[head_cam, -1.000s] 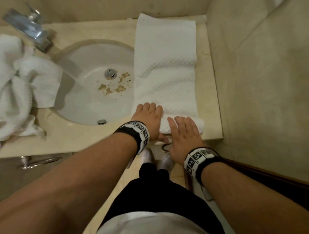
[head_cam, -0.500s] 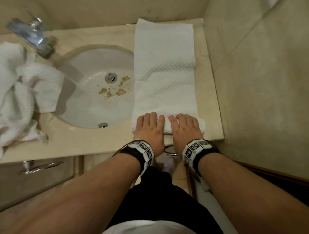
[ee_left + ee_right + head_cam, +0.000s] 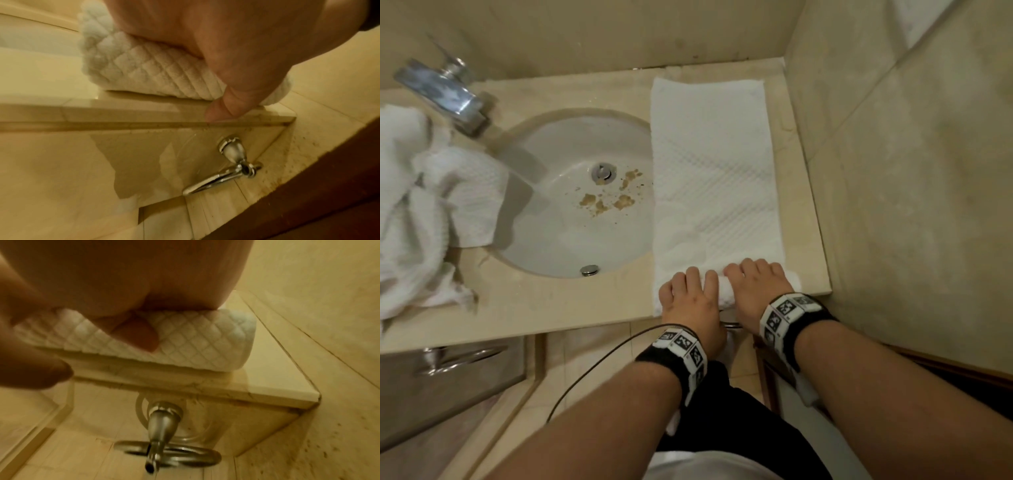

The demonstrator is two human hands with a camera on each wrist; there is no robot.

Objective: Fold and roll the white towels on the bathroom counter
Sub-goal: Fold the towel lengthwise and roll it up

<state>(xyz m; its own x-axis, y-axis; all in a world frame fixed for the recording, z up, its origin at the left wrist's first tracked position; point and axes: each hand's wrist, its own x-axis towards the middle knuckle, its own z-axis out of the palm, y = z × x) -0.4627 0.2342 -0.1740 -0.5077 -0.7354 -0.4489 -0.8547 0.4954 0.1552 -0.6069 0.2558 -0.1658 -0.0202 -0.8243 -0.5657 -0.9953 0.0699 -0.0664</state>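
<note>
A white towel [image 3: 712,164], folded into a long strip, lies on the beige counter [image 3: 558,305] right of the sink, reaching the back wall. Its near end is wound into a short roll [image 3: 726,291] at the counter's front edge. My left hand [image 3: 688,294] and right hand [image 3: 756,284] sit side by side on this roll, fingers curled over its top. In the left wrist view the palm [image 3: 226,40] covers the roll [image 3: 144,68] and the thumb points down past the counter edge. In the right wrist view the thumb [image 3: 139,332] presses the roll's [image 3: 205,340] near side.
A crumpled pile of white towels [image 3: 421,212] lies left of the round sink [image 3: 544,260], which holds brown debris [image 3: 606,202]. A chrome faucet [image 3: 445,92] stands at the back left. The tiled wall [image 3: 893,171] borders the counter's right side. A metal towel ring [image 3: 164,451] hangs below the edge.
My right hand came up from the counter's edge onto the roll beside the left. Both hands went from flat fingers to fingers curled over the roll.
</note>
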